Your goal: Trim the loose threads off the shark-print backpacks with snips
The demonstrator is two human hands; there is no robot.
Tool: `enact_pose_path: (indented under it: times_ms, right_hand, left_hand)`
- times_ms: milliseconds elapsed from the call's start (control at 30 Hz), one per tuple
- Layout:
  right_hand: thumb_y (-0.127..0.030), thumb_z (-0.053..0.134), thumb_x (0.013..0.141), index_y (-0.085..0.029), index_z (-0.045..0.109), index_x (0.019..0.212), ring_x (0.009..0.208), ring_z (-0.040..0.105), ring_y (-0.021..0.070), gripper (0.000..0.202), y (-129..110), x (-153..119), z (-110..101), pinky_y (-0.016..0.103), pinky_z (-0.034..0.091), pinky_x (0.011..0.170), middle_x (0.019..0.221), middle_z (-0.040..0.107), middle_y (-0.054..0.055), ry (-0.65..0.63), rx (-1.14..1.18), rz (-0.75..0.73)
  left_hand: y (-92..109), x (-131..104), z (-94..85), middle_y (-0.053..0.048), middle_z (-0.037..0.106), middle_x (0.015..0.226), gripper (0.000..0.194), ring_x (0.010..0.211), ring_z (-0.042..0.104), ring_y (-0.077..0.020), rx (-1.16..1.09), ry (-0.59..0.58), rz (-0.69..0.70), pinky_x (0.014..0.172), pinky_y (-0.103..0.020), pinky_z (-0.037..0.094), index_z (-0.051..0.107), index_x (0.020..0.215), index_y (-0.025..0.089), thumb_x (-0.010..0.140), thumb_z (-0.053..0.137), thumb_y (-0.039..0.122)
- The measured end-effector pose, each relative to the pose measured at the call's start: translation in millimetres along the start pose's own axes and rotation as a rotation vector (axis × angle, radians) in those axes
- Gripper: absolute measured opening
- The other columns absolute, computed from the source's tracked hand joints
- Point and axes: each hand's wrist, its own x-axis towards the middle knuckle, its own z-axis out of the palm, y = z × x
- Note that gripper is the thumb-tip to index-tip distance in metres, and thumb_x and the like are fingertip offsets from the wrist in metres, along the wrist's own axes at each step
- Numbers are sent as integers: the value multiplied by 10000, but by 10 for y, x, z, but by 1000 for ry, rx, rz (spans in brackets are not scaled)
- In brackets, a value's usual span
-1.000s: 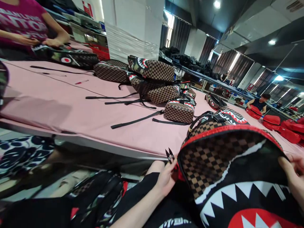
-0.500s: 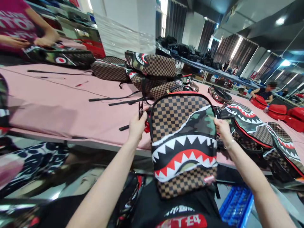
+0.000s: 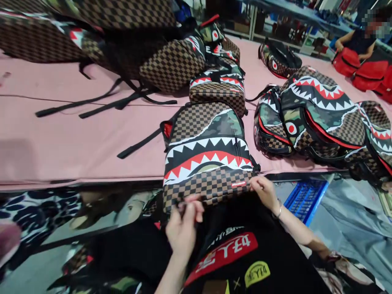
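A brown checkered backpack with shark teeth and camouflage print lies face up at the pink table's front edge, its base toward my body. My left hand is at its lower left corner, fingers curled round small dark snips that are partly hidden. At the lower right corner, my right hand pinches the backpack's edge beside the small red label. A black strap stretches out to the left of the backpack over the cloth.
Checkered bags are heaped behind, with loose straps. More shark-print backpacks lie at the right. A person handles red bags at the far right. A blue crate stands below the table edge.
The backpack has gone from held upright to lying on the table edge. Both hands have moved from its upper sides to its bottom corners. The view has turned down and right.
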Motion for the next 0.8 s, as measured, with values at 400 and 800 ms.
enact_pose_path:
  times_ms: [400,800]
  right_hand:
    - [-562,504,809,-148,580,878,718,556,148,426,113,-413,168,270,476,672,899,590,74,-10,647,306]
    - [-492,367,907,-164,520,884,577,485,104,362,263,-517,-168,211,410,519,683,508,13,128,272,335]
  left_hand:
    - [77,-34,859,-47,632,896,561,616,558,-137,191,-787,-136,656,-249,432,404,1335,193,804,530,324]
    - [22,273,709,-72,586,867,295,829,518,-213,963,-531,496,754,-309,388,609,899,182,821,512,450]
